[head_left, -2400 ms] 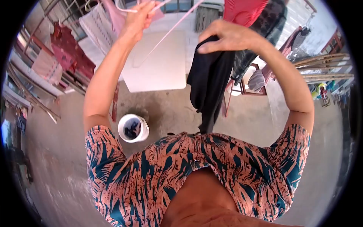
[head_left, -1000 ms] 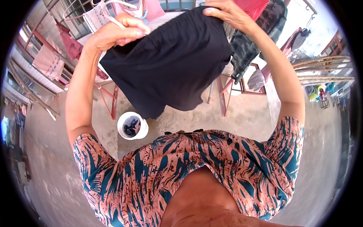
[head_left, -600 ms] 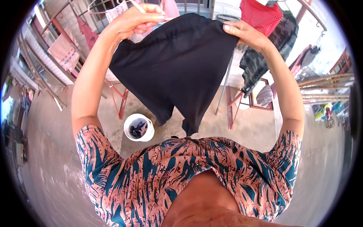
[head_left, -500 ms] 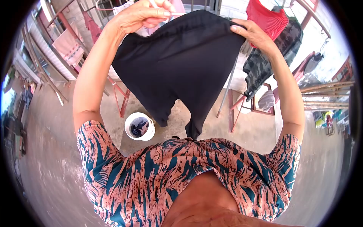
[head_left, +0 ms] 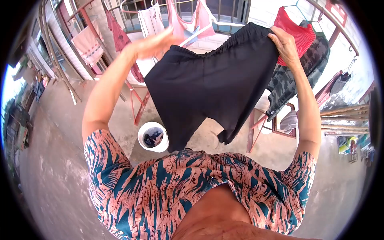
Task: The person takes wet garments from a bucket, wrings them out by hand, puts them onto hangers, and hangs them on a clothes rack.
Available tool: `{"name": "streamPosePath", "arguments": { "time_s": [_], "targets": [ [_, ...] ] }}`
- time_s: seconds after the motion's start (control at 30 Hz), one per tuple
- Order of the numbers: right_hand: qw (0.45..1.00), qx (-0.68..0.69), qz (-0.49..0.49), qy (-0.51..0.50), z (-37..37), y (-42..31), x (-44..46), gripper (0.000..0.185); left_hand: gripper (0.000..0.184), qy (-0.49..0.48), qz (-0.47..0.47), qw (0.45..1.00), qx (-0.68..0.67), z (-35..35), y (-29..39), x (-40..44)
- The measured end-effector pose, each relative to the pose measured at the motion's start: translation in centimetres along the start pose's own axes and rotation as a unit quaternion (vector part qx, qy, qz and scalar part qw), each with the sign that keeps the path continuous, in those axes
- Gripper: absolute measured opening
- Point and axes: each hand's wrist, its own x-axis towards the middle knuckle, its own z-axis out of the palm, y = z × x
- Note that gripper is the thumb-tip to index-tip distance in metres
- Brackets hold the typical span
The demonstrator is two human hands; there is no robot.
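Observation:
Black trousers with a gathered elastic waistband hang in front of me, their legs pointing down. My right hand grips the waistband's right corner, thumb on the near side. A white clothes hanger sits at the waist, its left arm slanting out above the left part of the waistband. My left hand is beside the waistband's left corner, blurred by motion, with its fingers looking stretched out. Whether it touches the cloth or the hanger is unclear.
A white bucket with dark wet-looking cloth stands on the concrete floor. Behind the trousers hang a pink garment, a red striped garment and a camouflage garment on a rack. Wooden poles are at the right.
The trousers have shifted right in view, and their waistband now shows spread out. My left hand has left its pinch near the hanger and dropped beside the left corner. My right hand keeps its grip.

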Motion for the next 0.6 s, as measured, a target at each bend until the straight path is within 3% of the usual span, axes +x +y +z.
{"name": "streamPosePath", "arguments": {
  "time_s": [0.07,0.13,0.23,0.33,0.37,0.43,0.5,0.6],
  "targets": [
    [1.000,-0.016,0.004,0.013,-0.4,0.7,-0.5,0.029,0.081,-0.034,-0.017,0.990,-0.134,2.2,-2.3,-1.1],
    [0.999,-0.031,-0.001,0.035,-0.2,1.5,-1.0,0.028,0.072,-0.027,0.015,0.982,-0.186,3.1,-3.8,-2.0],
    [0.998,-0.034,-0.004,0.052,-0.2,2.2,-1.1,0.027,0.051,0.047,0.113,0.968,-0.218,4.4,-4.0,-2.2],
    [0.999,-0.027,-0.013,0.044,0.0,2.3,-1.0,0.026,0.026,0.097,0.195,0.965,-0.145,3.4,-4.5,-1.8],
    [0.999,-0.024,-0.008,0.032,0.0,2.3,-1.0,0.025,0.011,0.179,0.214,0.955,-0.101,4.1,-4.1,-1.7],
    [1.000,-0.008,0.028,0.007,-0.4,2.4,-1.0,0.024,0.011,0.295,0.291,0.908,0.053,4.0,-4.0,-2.5],
    [0.995,0.017,0.094,-0.023,-0.9,2.8,-1.6,0.022,0.013,0.399,0.348,0.816,0.232,4.2,-3.6,-3.4],
    [0.990,0.049,0.133,0.004,-0.7,3.1,-2.4,0.019,0.015,0.384,0.393,0.752,0.364,5.8,-2.7,-3.1]
  ]
}}
